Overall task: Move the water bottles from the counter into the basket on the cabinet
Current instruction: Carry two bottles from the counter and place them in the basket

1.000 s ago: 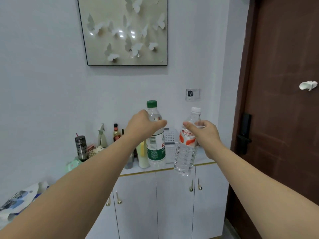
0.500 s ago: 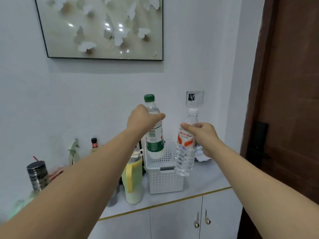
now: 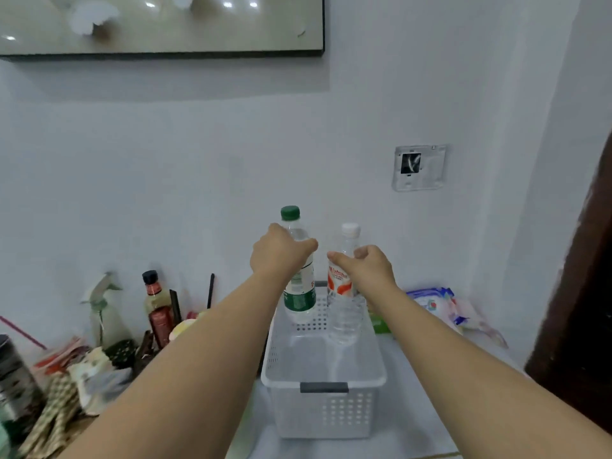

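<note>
My left hand [image 3: 280, 255] grips the shoulder of a clear bottle with a green cap and green label [image 3: 299, 298]. My right hand [image 3: 366, 268] holds a clear bottle with a white cap and red-and-white label [image 3: 339, 286] by its neck. Both bottles are upright, side by side, over the far end of a white perforated plastic basket [image 3: 326, 414] on the cabinet top. Their lower ends are down inside the basket's rim; whether they touch its floor I cannot tell.
Left of the basket stand a spray bottle [image 3: 104, 309], a red-labelled sauce bottle [image 3: 157, 308], a steel flask [image 3: 15, 389] and crumpled wrappers. A blue-and-white packet [image 3: 437, 303] lies to the right by the wall. A brown door [image 3: 583, 319] is at far right.
I have come closer to the cabinet. Both hands have carried the bottles forward and down, from above the basket to within its far end.
</note>
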Action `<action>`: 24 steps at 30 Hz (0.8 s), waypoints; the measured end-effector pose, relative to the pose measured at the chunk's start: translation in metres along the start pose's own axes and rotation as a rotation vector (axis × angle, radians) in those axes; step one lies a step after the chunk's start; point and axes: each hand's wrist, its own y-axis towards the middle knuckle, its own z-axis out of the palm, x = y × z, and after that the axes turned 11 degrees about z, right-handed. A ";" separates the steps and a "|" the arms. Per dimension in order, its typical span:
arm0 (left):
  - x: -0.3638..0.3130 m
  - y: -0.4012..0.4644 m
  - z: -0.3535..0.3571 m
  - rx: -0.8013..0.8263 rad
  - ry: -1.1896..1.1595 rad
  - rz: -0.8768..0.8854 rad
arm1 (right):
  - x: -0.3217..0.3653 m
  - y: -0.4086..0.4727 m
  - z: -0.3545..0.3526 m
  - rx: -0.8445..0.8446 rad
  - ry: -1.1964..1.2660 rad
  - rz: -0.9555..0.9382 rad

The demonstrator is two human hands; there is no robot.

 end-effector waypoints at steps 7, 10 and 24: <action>0.054 0.044 0.077 0.081 0.060 -0.098 | -0.041 0.081 0.040 0.081 -0.047 0.107; 0.077 0.056 0.103 0.124 0.041 -0.142 | -0.060 0.104 0.052 0.094 -0.070 0.154; 0.123 0.071 0.156 0.105 0.060 -0.315 | -0.102 0.137 0.086 0.199 -0.190 0.196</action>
